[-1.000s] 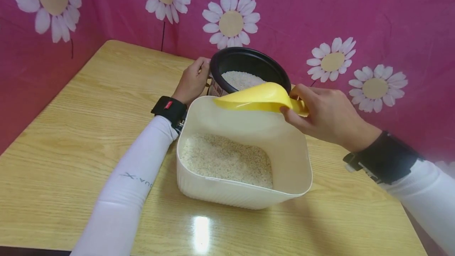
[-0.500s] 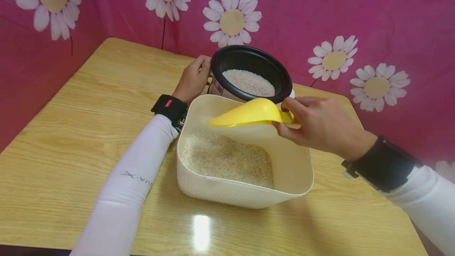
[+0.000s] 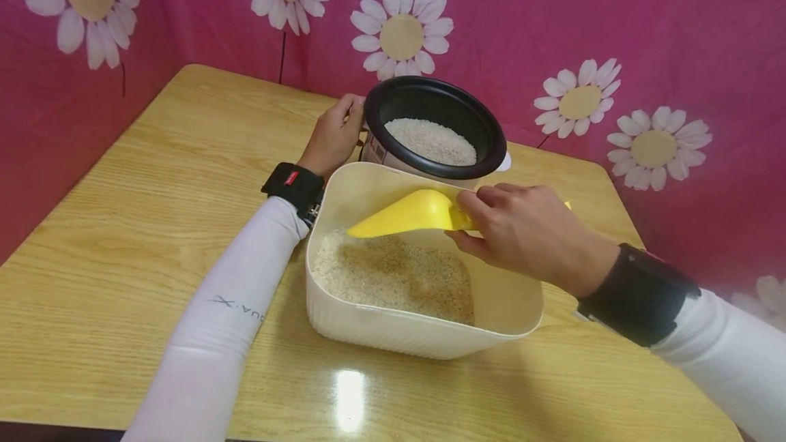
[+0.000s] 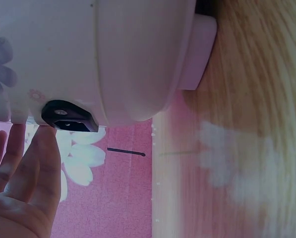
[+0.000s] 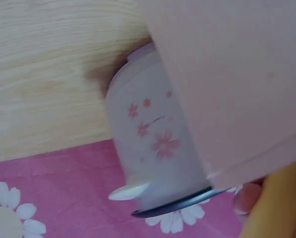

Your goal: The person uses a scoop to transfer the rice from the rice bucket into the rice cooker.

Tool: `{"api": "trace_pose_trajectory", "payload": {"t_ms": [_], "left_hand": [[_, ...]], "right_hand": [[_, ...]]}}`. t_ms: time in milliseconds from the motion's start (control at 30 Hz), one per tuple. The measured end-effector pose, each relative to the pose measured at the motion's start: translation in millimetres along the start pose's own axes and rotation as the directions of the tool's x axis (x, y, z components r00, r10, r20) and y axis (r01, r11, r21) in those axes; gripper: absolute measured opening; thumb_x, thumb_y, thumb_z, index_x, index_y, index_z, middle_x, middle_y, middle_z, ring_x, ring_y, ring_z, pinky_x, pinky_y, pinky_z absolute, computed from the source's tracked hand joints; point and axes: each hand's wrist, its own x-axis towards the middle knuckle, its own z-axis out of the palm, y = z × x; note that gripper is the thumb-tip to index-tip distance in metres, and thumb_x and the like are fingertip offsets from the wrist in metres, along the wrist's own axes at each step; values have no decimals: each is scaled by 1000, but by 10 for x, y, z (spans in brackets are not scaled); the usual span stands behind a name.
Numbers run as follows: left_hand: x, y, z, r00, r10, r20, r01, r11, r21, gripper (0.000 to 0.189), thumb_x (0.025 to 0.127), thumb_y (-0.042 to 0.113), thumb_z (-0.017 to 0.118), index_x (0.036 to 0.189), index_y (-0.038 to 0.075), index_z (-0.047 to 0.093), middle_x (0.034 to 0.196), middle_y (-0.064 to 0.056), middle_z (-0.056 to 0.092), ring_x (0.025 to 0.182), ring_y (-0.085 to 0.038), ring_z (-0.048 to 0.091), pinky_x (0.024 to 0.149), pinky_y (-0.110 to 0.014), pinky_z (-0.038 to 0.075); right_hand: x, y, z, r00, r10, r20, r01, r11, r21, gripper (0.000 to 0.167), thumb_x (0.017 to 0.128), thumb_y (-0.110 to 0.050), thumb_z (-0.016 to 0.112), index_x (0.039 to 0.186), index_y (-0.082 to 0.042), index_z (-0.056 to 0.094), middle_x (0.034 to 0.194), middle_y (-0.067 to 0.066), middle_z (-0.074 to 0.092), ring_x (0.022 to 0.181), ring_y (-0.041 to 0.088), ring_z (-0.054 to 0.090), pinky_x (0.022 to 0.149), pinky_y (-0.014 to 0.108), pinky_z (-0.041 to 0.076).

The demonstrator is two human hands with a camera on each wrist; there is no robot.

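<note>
- Scooping grain out of the bin (image 3: pixel 424 341) looked like the step in hand; nothing showed on the scoop (image 3: pixel 411 213), but its inside was hidden.
- Scoop was in the bin's mouth, domed back up, tip angled down toward the bin's far-left corner. Couldn't tell if the tip touched the grain (image 3: pixel 399 285) below.
- Cooker (image 3: pixel 475 118) stood on the desk (image 3: pixel 153 224) just beyond the bin, lid off, white rice (image 3: pixel 432 140) partly filling it. Judged: at least one load done, more possible.
- Next move likely called for pushing the tip into the bin's grain, rolling the scoop mouth-up, then lifting it over the bin's far rim.
- Right hand (image 3: pixel 525 224) came in from the bin's right, back of hand up, thumb and fingers gripping the scoop's handle over the far rim.
- Left hand (image 3: pixel 331 134) lay beyond the bin's far-left corner, fingers touching the cooker's side, probably steadying it; couldn't tell if they hooked anything.
</note>
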Motion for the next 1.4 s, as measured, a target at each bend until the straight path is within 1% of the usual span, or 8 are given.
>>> {"api": "trace_pose_trajectory", "payload": {"t_ms": [100,267,467,567,667,800,1067,1400], "left_hand": [[-1,-1,-3,1000,1,0,-1,1000,-7,43,112,39,39,138,9,55,125,-18,64,112,-28,62,100,-45,61],[0,3,0,1000,7,-1,-7,1000,-25,42,112,39,40,137,8,55,124,-18,63,111,-28,62,97,-45,62],[-4,16,4,1000,11,2,-11,999,-35,42,112,39,40,136,8,55,124,-17,62,111,-27,61,97,-46,61],[-4,28,5,1000,9,5,-8,999,-36,42,112,40,40,136,8,55,125,-17,62,112,-27,61,98,-45,61],[-4,32,4,1000,1,3,-1,999,-35,42,112,40,40,136,8,55,127,-17,63,113,-27,61,100,-44,61],[-1,18,5,1000,3,2,-3,999,-35,42,112,39,40,136,8,55,127,-17,63,113,-28,62,99,-45,61],[13,-10,-15,1000,3,-9,-3,1000,-4,43,112,40,39,138,9,55,124,-17,63,112,-27,61,101,-45,60],[12,-5,7,1000,16,-2,-16,1000,-16,43,112,39,40,136,8,56,122,-17,63,110,-27,61,98,-44,61]], "right_hand": [[46,-56,6,999,17,37,-17,1000,3,42,86,-41,82,107,-11,62,85,7,76,61,21,65,52,32,59],[120,-161,7,995,47,88,-47,999,1,43,87,-44,81,105,-10,61,85,6,75,60,21,65,53,34,60],[207,-297,6,997,24,77,-17,996,-90,39,91,-42,77,99,-8,60,75,8,66,59,23,62,53,38,62],[265,-324,-18,993,18,120,-4,994,-113,38,93,-43,75,98,-8,60,73,8,64,56,21,57,53,37,61],[317,-292,-45,981,27,192,-19,999,-47,39,91,-44,77,100,-9,62,75,7,65,54,19,55,56,34,62],[364,-223,-81,963,17,268,-35,997,64,40,88,-43,81,103,-10,65,81,7,70,57,18,59,62,33,64],[440,-189,-163,951,-40,307,10,995,100,37,89,-40,80,104,-9,65,85,6,71,59,16,58,66,30,64],[546,-205,-178,920,-49,389,-29,981,192,30,93,-36,77,102,-10,66,81,5,68,57,13,54,67,28,62]]}}
